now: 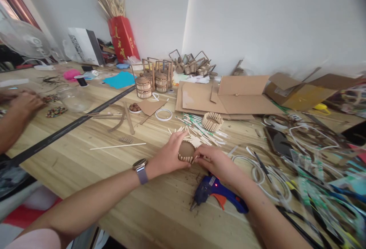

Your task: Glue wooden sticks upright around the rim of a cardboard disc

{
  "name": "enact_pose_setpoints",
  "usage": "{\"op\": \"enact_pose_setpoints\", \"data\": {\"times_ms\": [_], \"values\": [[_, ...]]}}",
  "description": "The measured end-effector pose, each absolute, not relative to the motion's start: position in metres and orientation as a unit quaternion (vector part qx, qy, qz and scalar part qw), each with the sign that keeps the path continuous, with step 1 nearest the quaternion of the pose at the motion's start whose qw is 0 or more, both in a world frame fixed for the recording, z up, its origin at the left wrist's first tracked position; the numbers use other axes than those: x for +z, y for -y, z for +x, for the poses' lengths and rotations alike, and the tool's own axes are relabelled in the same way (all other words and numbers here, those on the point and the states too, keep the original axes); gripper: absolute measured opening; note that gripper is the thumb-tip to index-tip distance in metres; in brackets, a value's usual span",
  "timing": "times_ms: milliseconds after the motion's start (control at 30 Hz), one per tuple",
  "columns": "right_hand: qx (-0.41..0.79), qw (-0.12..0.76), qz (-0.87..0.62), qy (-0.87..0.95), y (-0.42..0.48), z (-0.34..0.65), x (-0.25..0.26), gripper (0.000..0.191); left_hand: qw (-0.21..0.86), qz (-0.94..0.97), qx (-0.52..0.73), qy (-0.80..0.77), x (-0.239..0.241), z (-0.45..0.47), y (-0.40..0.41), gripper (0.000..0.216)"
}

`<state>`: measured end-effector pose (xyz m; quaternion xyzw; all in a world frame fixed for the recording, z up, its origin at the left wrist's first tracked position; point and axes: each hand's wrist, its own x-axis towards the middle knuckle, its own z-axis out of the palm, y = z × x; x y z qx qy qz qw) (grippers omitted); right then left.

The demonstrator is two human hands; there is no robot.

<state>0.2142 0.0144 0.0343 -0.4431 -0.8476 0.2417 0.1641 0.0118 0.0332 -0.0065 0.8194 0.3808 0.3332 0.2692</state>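
My left hand (171, 152) curls around the left side of a small round basket (187, 151), which has a brown cardboard base and short wooden sticks standing along its edge. At its right edge, the fingertips of my right hand (214, 161) are pinched together on the rim; whether a small piece is between them is hidden. Beneath my right wrist lies a blue hot glue gun (213, 193) with an orange trigger and a lit red light. Just beyond my hands, a ring of upright sticks (212, 122) sits beside a pile of loose sticks (200, 133).
Flat cardboard (203, 96) and an open box (305, 89) lie behind. Small lidded baskets (143, 87) stand at back centre. Cords, scissors and plastic wrappers (314, 188) clutter the right. Another person's hands (24, 102) work at far left, near a glass jar (73, 98).
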Motion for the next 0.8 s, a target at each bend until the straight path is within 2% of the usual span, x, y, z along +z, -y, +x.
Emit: {"op": "enact_pose_setpoints", "data": {"times_ms": [467, 800], "values": [[0.158, 0.142, -0.383, 0.899, -0.017, 0.214, 0.025, 0.017, 0.273, 0.827, 0.322, -0.37, -0.006, 0.008, -0.032, 0.104], [0.123, 0.132, -0.409, 0.895, -0.017, 0.214, 0.027, 0.014, 0.275, 0.823, 0.32, -0.381, -0.007, 0.01, -0.028, 0.098]]}}
